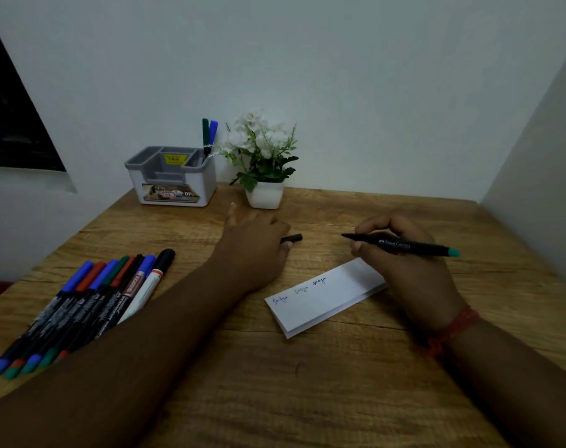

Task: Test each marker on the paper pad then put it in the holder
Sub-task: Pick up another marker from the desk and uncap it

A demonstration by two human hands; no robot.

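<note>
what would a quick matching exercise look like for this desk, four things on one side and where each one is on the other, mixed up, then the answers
Things
1. uncapped marker
2. cap
3. paper pad
4. holder

Places
A. at the back of the desk, left of the potted plant
B. gripped in the right hand
C. flat on the desk, partly under the right hand
D. at the fingers of the left hand

Pairs: 1-B, 2-D, 3-C, 4-A

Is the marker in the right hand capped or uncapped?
Uncapped. The marker in the right hand shows a bare pointed tip, and the left hand holds a dark cap.
</note>
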